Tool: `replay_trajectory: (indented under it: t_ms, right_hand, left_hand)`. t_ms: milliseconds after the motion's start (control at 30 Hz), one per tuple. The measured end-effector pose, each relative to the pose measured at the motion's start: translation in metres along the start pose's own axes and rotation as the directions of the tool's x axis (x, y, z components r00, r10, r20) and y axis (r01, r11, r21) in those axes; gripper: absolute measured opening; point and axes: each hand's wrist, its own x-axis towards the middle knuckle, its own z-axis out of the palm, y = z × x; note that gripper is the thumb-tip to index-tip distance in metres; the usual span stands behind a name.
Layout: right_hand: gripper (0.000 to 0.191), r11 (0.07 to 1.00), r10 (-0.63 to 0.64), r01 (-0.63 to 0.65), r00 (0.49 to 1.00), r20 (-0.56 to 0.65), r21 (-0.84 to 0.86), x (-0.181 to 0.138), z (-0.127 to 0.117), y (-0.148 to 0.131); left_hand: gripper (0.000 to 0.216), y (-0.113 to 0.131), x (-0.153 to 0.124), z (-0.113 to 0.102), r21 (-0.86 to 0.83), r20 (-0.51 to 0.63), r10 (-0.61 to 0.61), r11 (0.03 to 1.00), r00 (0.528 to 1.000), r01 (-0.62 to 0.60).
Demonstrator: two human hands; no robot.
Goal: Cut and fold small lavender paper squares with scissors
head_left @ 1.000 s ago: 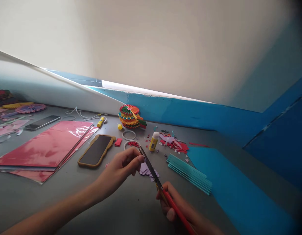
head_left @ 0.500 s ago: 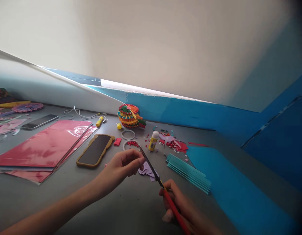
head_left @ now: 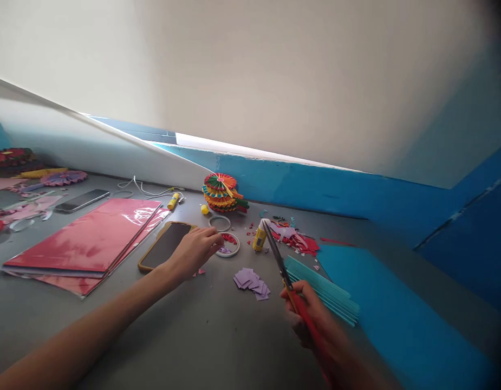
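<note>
My right hand [head_left: 309, 319] grips a pair of scissors [head_left: 280, 260] with red handles, its dark blades pointing up and away. My left hand [head_left: 197, 246] reaches over the near side of the phone, its bent fingers drawn together at the left rim of a white ring [head_left: 236, 249]. Whatever the fingertips may hold is too small to make out. Red and purple paper snippets lie inside that ring. A stack of small purple paper pieces [head_left: 250, 283] rests between my hands. Behind the blade tips stands a yellow glue stick [head_left: 259, 240].
Folded teal paper strips [head_left: 323, 292] and a blue sheet [head_left: 380, 292] lie at right. Red sheets in plastic [head_left: 91, 238] and a phone in a brown case [head_left: 163, 246] lie left. A colourful folded-paper piece [head_left: 221, 192] stands at the wall, near paper scraps [head_left: 297, 238].
My left hand has moved away from the scissors, forward and left to the white ring. The scissors in my right hand have shifted right, and the purple stack is uncovered.
</note>
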Motion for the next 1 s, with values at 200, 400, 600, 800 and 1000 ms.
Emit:
replay_trajectory:
  t_ms: [200, 400, 600, 800, 1000]
  right_hand:
    - [0.025, 0.950, 0.039, 0.036, 0.972, 0.232, -0.312, -0.001, -0.013, -0.017]
    - [0.031, 0.708, 0.013, 0.270, 0.919, 0.394, -0.652, -0.003, -0.009, -0.022]
    - [0.026, 0.662, 0.017, 0.367, 0.864, 0.503, -0.653, -0.008, -0.011, -0.027]
    - [0.037, 0.722, 0.009, 0.331, 0.874, 0.486, -0.608, -0.012, -0.021, -0.032]
    - [0.022, 0.747, -0.070, 0.346, 0.890, 0.450, -0.568, -0.008, -0.020, -0.025]
  left_hand:
    - [0.020, -0.004, -0.004, 0.007, 0.069, 0.007, 0.032, 0.997, 0.999, -0.033]
    - [0.023, -0.004, -0.004, 0.011, -0.041, 0.028, 0.061, 0.997, 0.998, -0.060]
    - [0.020, 0.022, -0.008, 0.018, -0.210, 0.166, 0.189, 0.966, 0.968, -0.153]
    - [0.019, 0.036, -0.011, 0.026, -0.246, 0.270, 0.216, 0.958, 0.938, -0.150]
    - [0.019, 0.035, -0.011, 0.022, -0.249, 0.304, 0.179, 0.963, 0.936, -0.104]
